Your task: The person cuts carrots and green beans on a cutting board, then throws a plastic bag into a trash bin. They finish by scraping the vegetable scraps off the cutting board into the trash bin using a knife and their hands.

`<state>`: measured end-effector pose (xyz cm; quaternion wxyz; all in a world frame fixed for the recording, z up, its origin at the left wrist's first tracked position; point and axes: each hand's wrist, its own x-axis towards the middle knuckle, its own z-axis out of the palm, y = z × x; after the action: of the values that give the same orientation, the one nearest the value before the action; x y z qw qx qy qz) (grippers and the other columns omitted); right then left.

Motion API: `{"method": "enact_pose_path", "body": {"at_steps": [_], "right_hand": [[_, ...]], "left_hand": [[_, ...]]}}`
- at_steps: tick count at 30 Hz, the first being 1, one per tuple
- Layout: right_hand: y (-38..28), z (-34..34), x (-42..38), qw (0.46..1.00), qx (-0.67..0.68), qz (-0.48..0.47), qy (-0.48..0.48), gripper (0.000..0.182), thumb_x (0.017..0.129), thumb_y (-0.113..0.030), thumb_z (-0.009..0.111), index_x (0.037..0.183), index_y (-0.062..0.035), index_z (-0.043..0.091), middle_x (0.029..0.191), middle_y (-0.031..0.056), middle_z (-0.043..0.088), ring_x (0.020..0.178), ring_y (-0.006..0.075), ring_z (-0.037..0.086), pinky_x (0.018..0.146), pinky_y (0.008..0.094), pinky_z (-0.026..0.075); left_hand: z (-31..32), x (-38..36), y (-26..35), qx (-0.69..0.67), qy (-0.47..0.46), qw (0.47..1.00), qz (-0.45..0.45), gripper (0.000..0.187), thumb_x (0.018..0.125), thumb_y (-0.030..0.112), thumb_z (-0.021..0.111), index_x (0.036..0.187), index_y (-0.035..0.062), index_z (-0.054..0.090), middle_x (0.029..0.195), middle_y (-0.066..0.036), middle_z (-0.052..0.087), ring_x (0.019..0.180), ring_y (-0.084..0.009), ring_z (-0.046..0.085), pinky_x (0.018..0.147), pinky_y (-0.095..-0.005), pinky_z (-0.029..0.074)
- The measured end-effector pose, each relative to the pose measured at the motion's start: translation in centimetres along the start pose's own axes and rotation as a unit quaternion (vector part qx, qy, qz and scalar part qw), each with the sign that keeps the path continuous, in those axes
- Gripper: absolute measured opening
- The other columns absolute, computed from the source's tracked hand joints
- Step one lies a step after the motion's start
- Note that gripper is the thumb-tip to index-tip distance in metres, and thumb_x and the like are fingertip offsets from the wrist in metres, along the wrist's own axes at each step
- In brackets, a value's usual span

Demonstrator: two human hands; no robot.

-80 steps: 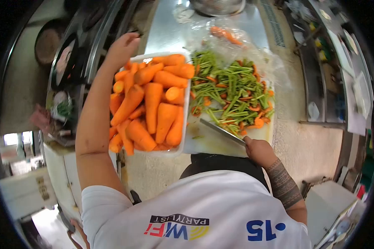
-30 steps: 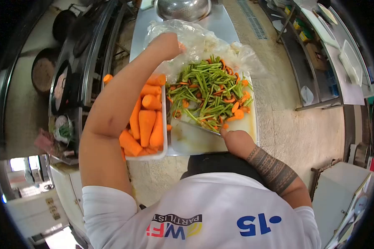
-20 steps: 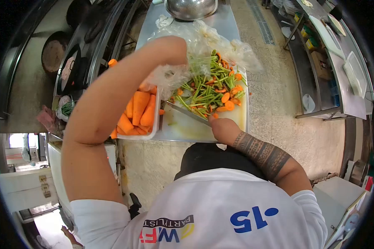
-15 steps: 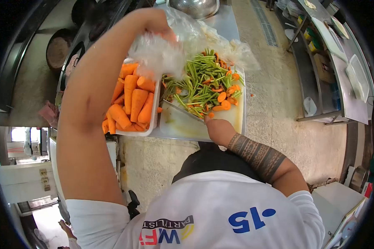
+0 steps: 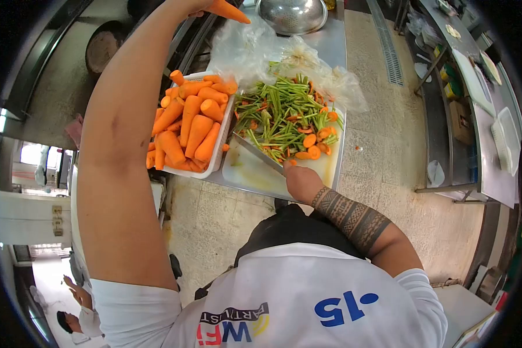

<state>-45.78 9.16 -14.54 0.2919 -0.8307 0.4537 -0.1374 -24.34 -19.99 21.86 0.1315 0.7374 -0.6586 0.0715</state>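
Observation:
At the top edge of the view, my left hand (image 5: 196,7) is closed on a carrot (image 5: 228,10), which points to the right; part of the hand is cut off by the frame. My right hand (image 5: 304,183) grips a knife (image 5: 260,151) whose blade lies low over the cutting board (image 5: 246,170). Beyond the blade, a heap of green carrot stems (image 5: 281,107) with orange trimmings covers the board. To the left stands a white basket (image 5: 216,159) piled with several carrots (image 5: 198,133) without tops.
Crumpled clear plastic bags (image 5: 243,49) lie behind the basket and stems. A steel colander (image 5: 292,14) sits farther back on the metal table (image 5: 330,40). Along the right runs a shelf unit (image 5: 499,168). Another person (image 5: 84,310) appears at the lower left.
My left hand has moved up and left from the plastic bag, and a carrot now shows in it. The bag has settled lower. My right hand still holds the knife in nearly the same place.

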Motion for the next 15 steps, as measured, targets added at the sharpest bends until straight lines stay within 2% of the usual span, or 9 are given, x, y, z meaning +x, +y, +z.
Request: {"method": "enact_pose_path", "body": {"at_steps": [1,2,5,7,9,11,13,15], "right_hand": [[0.3,0.0,0.0,1.000,0.002,-0.010,0.000,0.019,0.094,-0.010,0.049,0.107,0.0021,0.055,0.078,0.0229,0.070,0.072,0.0419,0.071,0.064,0.0533,0.055],[0.6,0.0,0.0,1.000,0.004,-0.020,0.000,0.020,0.094,-0.011,0.049,0.108,0.0026,0.055,0.078,0.0226,0.071,0.072,0.0420,0.070,0.065,0.0535,0.055],[2.7,1.5,0.6,0.999,-0.011,0.007,-0.040,0.026,0.094,-0.011,0.049,0.115,0.0045,0.052,0.079,0.0222,0.071,0.072,0.0424,0.070,0.066,0.0534,0.055],[3.3,1.5,0.0,1.000,0.005,-0.010,-0.014,0.029,0.095,-0.012,0.050,0.118,0.0055,0.050,0.080,0.0231,0.070,0.074,0.0435,0.069,0.068,0.0538,0.055],[3.5,1.4,-1.0,1.000,0.020,-0.012,-0.014,0.032,0.095,-0.013,0.051,0.120,0.0060,0.049,0.081,0.0247,0.070,0.077,0.0451,0.069,0.070,0.0547,0.054],[3.7,0.8,-1.9,0.999,0.027,0.005,-0.039,0.033,0.095,-0.015,0.053,0.120,0.0057,0.049,0.081,0.0272,0.069,0.079,0.0470,0.068,0.072,0.0562,0.054],[4.5,0.4,-2.3,0.996,0.055,0.024,-0.060,0.035,0.096,-0.017,0.056,0.122,0.0052,0.049,0.082,0.0307,0.067,0.081,0.0498,0.067,0.074,0.0592,0.052],[4.9,-0.3,-2.7,0.996,0.065,0.019,-0.056,0.033,0.096,-0.017,0.057,0.121,0.0044,0.049,0.082,0.0320,0.066,0.081,0.0505,0.066,0.074,0.0600,0.051]], "left_hand": [[-1.4,-2.1,0.1,-0.090,-0.008,0.995,-0.050,0.041,0.086,0.036,0.063,0.072,-0.0009,0.073,0.072,-0.017,0.072,0.071,-0.0299,0.072,0.068,-0.0416,0.057],[-2.7,-4.3,0.4,-0.085,-0.036,0.993,-0.069,0.035,0.087,0.028,0.060,0.082,-0.0043,0.072,0.078,-0.017,0.071,0.072,-0.0293,0.070,0.069,-0.0365,0.058],[-1.5,-7.8,-5.9,-0.307,-0.128,0.941,-0.060,0.038,0.094,0.041,0.069,0.105,0.0049,0.073,0.076,-0.005,0.066,0.056,-0.0081,0.051,0.048,-0.0263,0.042],[-0.1,-13.1,-8.6,-0.449,-0.155,0.873,-0.109,0.036,0.099,0.037,0.062,0.119,0.0077,0.067,0.082,-0.004,0.067,0.060,-0.0061,0.050,0.051,-0.0224,0.042],[4.1,-18.6,-12.7,-0.593,-0.187,0.774,-0.124,0.032,0.102,0.034,0.059,0.121,0.0093,0.066,0.091,-0.004,0.069,0.068,-0.0079,0.057,0.059,-0.0217,0.047],[8.4,-26.8,-14.6,-0.672,-0.147,0.706,-0.168,0.027,0.103,0.029,0.062,0.122,0.0095,0.062,0.104,-0.006,0.066,0.082,-0.0113,0.060,0.072,-0.0259,0.050],[12.0,-35.0,-13.2,-0.711,-0.058,0.648,-0.267,0.032,0.101,0.019,0.065,0.129,0.0068,0.054,0.113,-0.009,0.063,0.092,-0.0166,0.063,0.082,-0.0314,0.054],[16.8,-42.1,-14.4,-0.741,-0.058,0.608,-0.280,0.039,0.099,0.008,0.066,0.133,0.0054,0.048,0.118,-0.011,0.060,0.098,-0.0208,0.063,0.089,-0.0354,0.055]]}}
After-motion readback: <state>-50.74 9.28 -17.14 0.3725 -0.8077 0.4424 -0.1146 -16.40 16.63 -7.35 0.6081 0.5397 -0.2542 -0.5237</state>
